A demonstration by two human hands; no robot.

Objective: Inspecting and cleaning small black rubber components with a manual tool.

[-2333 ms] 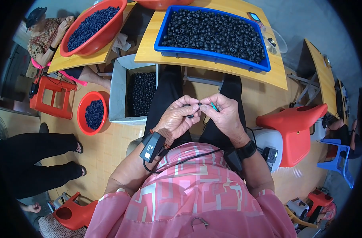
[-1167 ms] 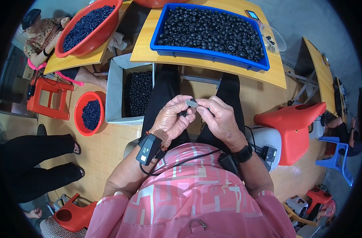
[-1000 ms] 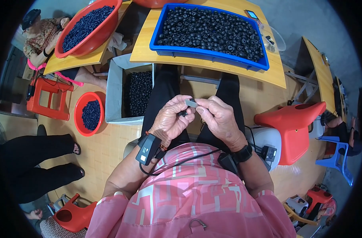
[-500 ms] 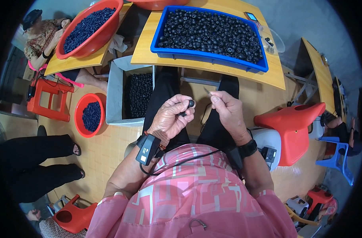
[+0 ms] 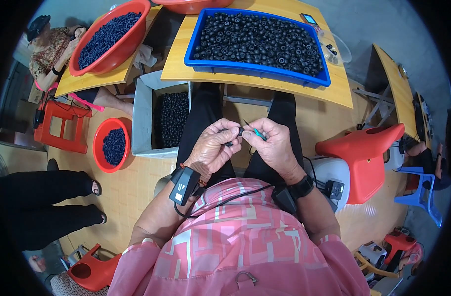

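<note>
Head view: the person sits with both hands raised together over the lap, between the black-trousered knees. The left hand (image 5: 214, 148) is curled nearly closed, thumb and fingertips pinching a small black round rubber part (image 5: 239, 131) at its right edge. The right hand (image 5: 274, 146) is also closed in a pinch, holding a thin teal-handled pointed tool (image 5: 255, 130). The tool's long axis runs on a slant, from the right hand's fingers up and to the left; its fine tip points toward the upper left, just above the black part and almost touching it. The two hands meet at the fingertips.

Ahead of the knees stands a yellow wooden worktop (image 5: 186, 59) carrying a blue rectangular plastic tray (image 5: 255, 69) heaped with black ring-shaped parts. To the left, a grey open box (image 5: 142, 118) on the floor holds more black parts, and beside it sits a small red round bowl (image 5: 99, 148) with dark pieces inside. A large red plastic basin (image 5: 131, 44) filled with dark pieces rests on a second wooden worktop at upper left, where another person sits. A red plastic stool (image 5: 363, 158) stands to the right, well apart from the hands.
</note>
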